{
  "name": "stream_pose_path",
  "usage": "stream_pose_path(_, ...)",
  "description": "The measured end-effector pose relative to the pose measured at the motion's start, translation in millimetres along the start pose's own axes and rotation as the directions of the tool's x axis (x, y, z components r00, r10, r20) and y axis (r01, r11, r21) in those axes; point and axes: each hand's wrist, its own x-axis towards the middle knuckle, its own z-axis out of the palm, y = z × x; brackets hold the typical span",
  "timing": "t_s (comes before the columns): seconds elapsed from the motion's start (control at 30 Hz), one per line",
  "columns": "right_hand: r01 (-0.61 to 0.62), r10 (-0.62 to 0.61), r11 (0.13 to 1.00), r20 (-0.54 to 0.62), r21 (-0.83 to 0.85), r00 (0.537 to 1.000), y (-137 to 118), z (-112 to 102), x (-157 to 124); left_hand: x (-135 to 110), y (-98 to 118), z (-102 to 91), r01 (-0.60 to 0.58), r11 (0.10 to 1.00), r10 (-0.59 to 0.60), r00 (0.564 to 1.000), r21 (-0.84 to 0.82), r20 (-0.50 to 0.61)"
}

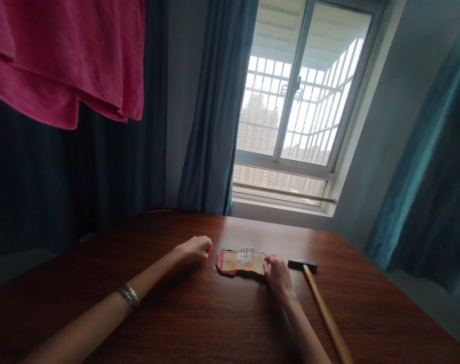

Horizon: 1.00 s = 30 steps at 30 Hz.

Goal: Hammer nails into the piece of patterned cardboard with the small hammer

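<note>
On the table lies a flat, ragged-edged strip of what looks like cardboard (230, 263), tan and dotted, with a pink left end. Several thin, nail-like spikes (247, 253) stand upright in a row near its middle, on a whitish patch. My right hand (278, 273) is closed at the strip's right end, thumb and fingers pinching its edge. Left of the strip and apart from it, my left hand (195, 247) rests curled near the tabletop; whatever its fingers hold, if anything, is hidden. Beside my right hand lies a hammer (323, 303) with a black head and wooden handle.
The brown wooden table (169, 313) ends at a wall with a barred window (290, 101). Blue curtains (214, 111) hang on both sides. A pink cloth (70, 60) hangs at upper left, above the table's level.
</note>
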Motion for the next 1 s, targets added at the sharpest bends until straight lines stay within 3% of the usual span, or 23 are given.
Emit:
stream_pose_path(0.13,0.0,0.012,0.974,-0.05,0.226,0.999,-7,5,-1,9,26,-0.7,-0.091,0.993,0.077,0.981,-0.074,-0.176)
stream_pose_path(0.2,0.0,0.022,0.91,-0.047,0.414,0.999,-12,12,-1,11,43,1.5,-0.151,0.98,0.112,0.959,-0.132,-0.262)
stream_pose_path(0.27,-0.06,0.049,0.782,0.034,0.621,0.998,-20,21,-2,8,59,6.9,-0.214,0.961,0.147,0.931,-0.174,-0.334)
stream_pose_path(0.37,-0.239,0.067,0.507,0.239,0.828,0.969,-33,34,-5,0,79,21.8,-0.315,0.928,0.222,0.897,-0.199,-0.383)
stream_pose_path(0.47,-0.391,0.073,0.258,0.386,0.884,0.92,-42,42,-8,-8,90,40.4,-0.413,0.9,0.334,0.858,-0.138,-0.39)
stream_pose_path(0.53,-0.461,0.074,0.109,0.455,0.881,0.887,-45,44,-8,-11,93,51.2,-0.489,0.871,0.436,0.81,-0.041,-0.392)
stream_pose_path(0.63,-0.514,0.079,-0.047,0.516,0.857,0.853,-45,45,-9,-11,93,61.2,-0.567,0.814,0.566,0.727,0.127,-0.388)
stream_pose_path(0.73,-0.533,0.078,-0.115,0.543,0.838,0.836,-45,44,-10,-10,90,64.7,-0.582,0.774,0.631,0.678,0.247,-0.379)
stream_pose_path(0.87,-0.54,0.052,-0.168,0.555,0.824,0.83,-43,41,-10,-9,89,65.1,-0.596,0.736,0.677,0.653,0.322,-0.34)
stream_pose_path(0.93,-0.516,0.071,-0.164,0.532,0.841,0.844,-38,39,-6,-9,90,64.1,-0.596,0.744,0.668,0.653,0.303,-0.357)
stream_pose_path(1.0,-0.46,0.139,-0.092,0.469,0.883,0.872,-29,36,2,-8,91,62.0,-0.59,0.772,0.63,0.661,0.236,-0.408)
